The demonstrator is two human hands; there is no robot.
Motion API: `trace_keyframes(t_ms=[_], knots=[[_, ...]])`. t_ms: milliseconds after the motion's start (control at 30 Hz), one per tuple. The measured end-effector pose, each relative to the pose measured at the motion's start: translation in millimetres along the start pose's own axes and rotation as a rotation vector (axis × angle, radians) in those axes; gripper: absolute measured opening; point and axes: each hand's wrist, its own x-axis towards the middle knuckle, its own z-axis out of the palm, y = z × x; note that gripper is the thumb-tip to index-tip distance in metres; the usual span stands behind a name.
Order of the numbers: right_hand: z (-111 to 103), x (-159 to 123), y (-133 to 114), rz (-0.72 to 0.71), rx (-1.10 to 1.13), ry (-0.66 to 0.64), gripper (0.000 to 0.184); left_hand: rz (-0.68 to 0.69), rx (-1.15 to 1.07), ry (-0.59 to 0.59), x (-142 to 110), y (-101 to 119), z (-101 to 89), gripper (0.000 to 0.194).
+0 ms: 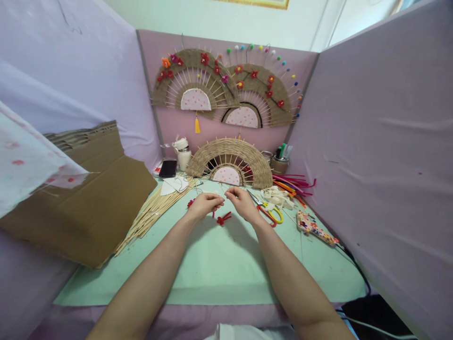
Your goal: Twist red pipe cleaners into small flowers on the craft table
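Note:
My left hand (207, 204) and my right hand (242, 203) hover close together above the green tabletop, a small gap between them. Both have thumb and fingers pinched; whatever they hold is too small to make out. Just below lies a red pipe-cleaner flower (221, 220) with loose ends pointing right. Beside my left wrist, a magenta pipe-cleaner piece (191, 203) is partly hidden. Behind my hands stands a half-round twine-wrapped fan (230, 146) with a dotted fabric centre (226, 175). Scissors (271, 215) with red and yellow handles lie right of my right hand.
Thin wooden sticks (152, 212) and cardboard (88, 198) lie left. At right are pipe cleaners (295, 182), cream ribbon (278, 197) and a patterned glue gun (314, 228) with a cord. A phone (168, 168) and white bottle (184, 158) sit behind. Decorated fans (193, 59) hang at the back.

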Motion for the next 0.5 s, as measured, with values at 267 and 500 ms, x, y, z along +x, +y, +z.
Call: trace_keyframes(t_ms=[267,500], knots=[[7.5,2.6,10.9,0.059,0.06,0.041,0.022,-0.054,-0.318,0.11,1.7,1.0,3.6,0.029],[12.9,0.7,7.6,0.055,0.083,0.055,0.022,-0.058,-0.501,0.144,0.7,0.4,11.7,0.016]])
